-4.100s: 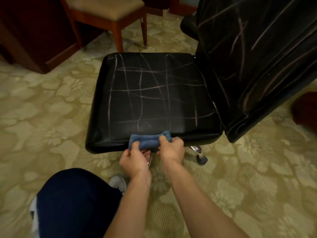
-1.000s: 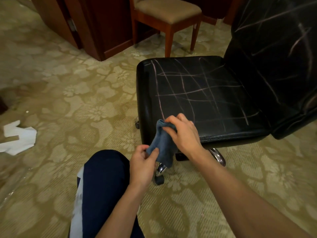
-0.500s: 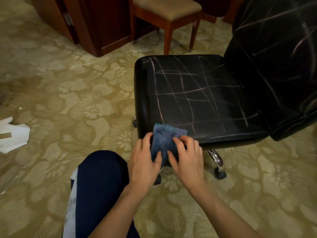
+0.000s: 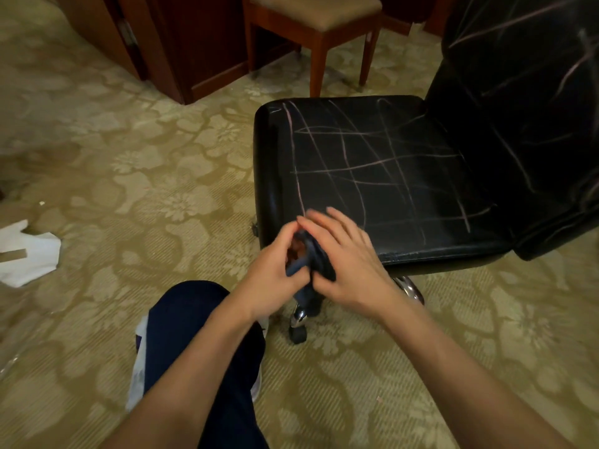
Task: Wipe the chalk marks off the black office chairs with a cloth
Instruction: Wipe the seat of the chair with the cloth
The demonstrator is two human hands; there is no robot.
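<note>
A black office chair stands to the right, its seat (image 4: 382,170) crossed by many pale chalk lines and its backrest (image 4: 525,92) streaked too. A blue cloth (image 4: 312,257), bunched small, sits between my two hands just in front of the seat's near left corner. My left hand (image 4: 275,270) pinches the cloth's left side with curled fingers. My right hand (image 4: 350,260) covers the cloth from the right, thumb tucked against it, fingers extended toward the seat. Most of the cloth is hidden by the hands.
A wooden chair (image 4: 317,24) with a tan cushion and a dark wooden cabinet (image 4: 194,43) stand behind the seat. White paper (image 4: 29,254) lies on the patterned carpet at left. My knee (image 4: 194,319) is below the hands. The chair's chrome base and caster (image 4: 298,332) are under the seat.
The cloth was spread flat between both hands half a second ago; now it is folded or bunched together between them. The hands have closed in on each other.
</note>
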